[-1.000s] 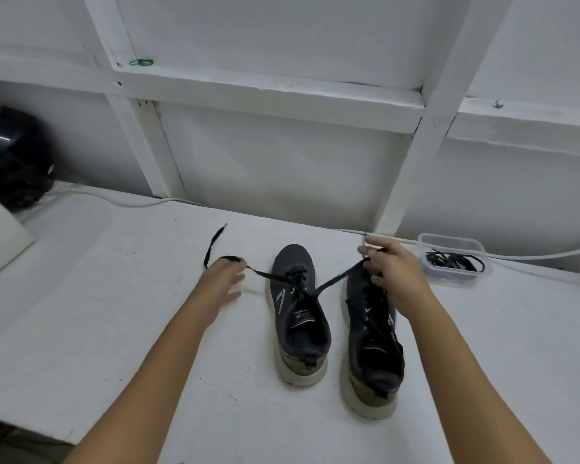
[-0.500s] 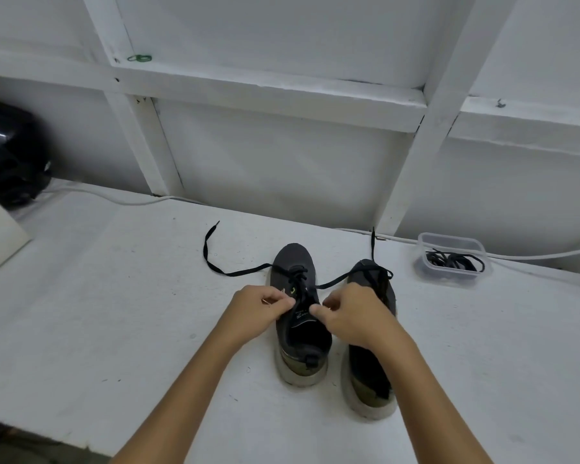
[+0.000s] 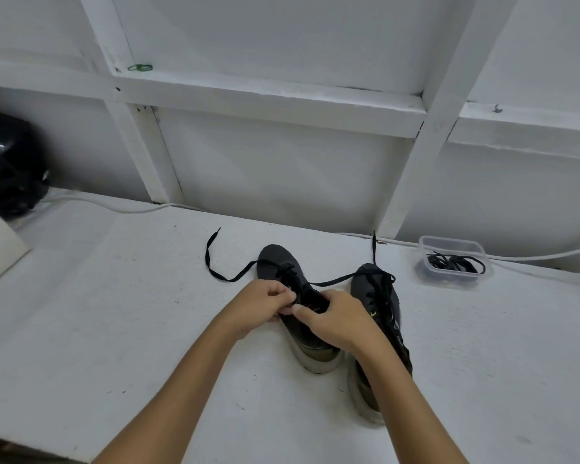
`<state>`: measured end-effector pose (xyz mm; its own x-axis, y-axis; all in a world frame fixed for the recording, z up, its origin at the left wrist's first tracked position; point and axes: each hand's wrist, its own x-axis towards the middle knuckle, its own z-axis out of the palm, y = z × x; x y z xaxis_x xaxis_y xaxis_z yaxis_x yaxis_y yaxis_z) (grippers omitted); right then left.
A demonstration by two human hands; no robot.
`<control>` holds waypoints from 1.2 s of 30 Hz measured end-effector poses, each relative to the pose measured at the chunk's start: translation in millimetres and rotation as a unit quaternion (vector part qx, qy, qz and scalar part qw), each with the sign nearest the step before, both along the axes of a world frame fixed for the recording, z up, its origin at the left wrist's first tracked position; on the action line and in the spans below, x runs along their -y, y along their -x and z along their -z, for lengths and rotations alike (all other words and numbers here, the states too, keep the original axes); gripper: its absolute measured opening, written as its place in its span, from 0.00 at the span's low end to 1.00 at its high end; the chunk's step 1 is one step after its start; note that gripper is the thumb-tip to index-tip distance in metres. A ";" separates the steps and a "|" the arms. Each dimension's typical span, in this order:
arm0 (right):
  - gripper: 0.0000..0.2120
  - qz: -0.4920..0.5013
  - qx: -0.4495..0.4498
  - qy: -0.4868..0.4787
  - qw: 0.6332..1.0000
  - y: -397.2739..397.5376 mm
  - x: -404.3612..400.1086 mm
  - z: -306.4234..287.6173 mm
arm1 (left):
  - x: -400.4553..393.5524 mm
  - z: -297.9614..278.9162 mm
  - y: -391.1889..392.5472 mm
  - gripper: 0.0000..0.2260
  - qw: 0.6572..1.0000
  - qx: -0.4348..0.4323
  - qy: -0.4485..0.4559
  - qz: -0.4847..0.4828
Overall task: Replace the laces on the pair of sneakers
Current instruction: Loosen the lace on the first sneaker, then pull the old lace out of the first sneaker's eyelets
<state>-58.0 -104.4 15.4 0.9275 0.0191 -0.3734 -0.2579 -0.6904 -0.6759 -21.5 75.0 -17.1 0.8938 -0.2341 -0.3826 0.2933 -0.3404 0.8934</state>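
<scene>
Head view. Two dark grey knit sneakers with pale, scuffed rubber soles, side by side on a white, matte, speckled table (image 3: 81, 313), near its middle. Left sneaker (image 3: 283, 262): rounded toe toward the back wall, heel toward the viewer, long axis running near to far and tilted slightly leftward at the toe. Right sneaker (image 3: 387, 306): just beside the first on its right, set a little nearer the viewer, same toe-away orientation, heel partly hidden behind the right forearm; small yellow-green mark on its side.

Black flat lace (image 3: 226, 277) threaded through the left sneaker's upper eyelets; one free end curving in a loose arc over the table to the left, tip pointing away; other end crossing rightward over the toe of the right sneaker, tip toward the wall.

Left hand (image 3: 260, 308) and right hand (image 3: 340, 321) meeting over the throat of the left sneaker, fingers of both curled inward, thumb and fingertips pinching at the lacing; exact strand held not discernible.

Clear, rectangular plastic container (image 3: 454, 262) with rounded corners at far right, well apart from the shoes, holding a tangle of black spare laces (image 3: 456, 263). White cable (image 3: 533, 257) along the wall base. Glossy black rounded object (image 3: 9, 165) at far left. White painted wall frame (image 3: 268, 102) of crossed beams behind.
</scene>
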 end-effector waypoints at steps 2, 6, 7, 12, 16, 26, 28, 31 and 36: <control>0.21 0.025 0.018 0.023 0.999 1.8 -7.9 6.5 | -2.6 -4.1 -5.8 0.06 0.999 -0.004 -0.010 0.030; 0.22 0.066 0.054 0.126 0.988 5.7 -18.9 18.1 | -1.3 -8.7 -15.2 0.07 0.999 0.004 -0.047 0.019; 0.21 0.068 0.060 0.134 0.987 6.8 -19.7 19.0 | 0.3 -8.0 -16.6 0.07 0.999 -0.018 -0.028 -0.004; 0.21 0.079 0.070 0.126 0.986 8.0 -19.6 23.2 | 3.6 -1.4 -21.9 0.10 0.966 -0.194 0.155 -0.066; 0.20 0.080 0.076 0.116 0.987 8.6 -20.1 24.8 | -4.0 -8.2 -27.0 0.09 0.983 -0.161 0.091 -0.002; 0.20 0.086 0.087 0.114 0.986 10.2 -20.4 25.5 | -7.9 2.1 -6.0 0.01 1.000 0.016 -0.018 0.017; 0.21 0.091 0.085 0.112 0.986 11.7 -20.1 25.8 | -11.0 -0.6 -10.5 0.01 0.999 0.034 -0.028 0.007; 0.22 0.096 0.081 0.112 0.986 13.7 -24.5 25.2 | -16.3 -3.2 -18.6 0.03 0.997 0.001 0.053 -0.051; 0.24 0.063 0.085 0.113 0.988 15.9 -35.8 25.7 | -9.3 6.7 -7.8 0.09 0.961 -0.069 0.227 -0.141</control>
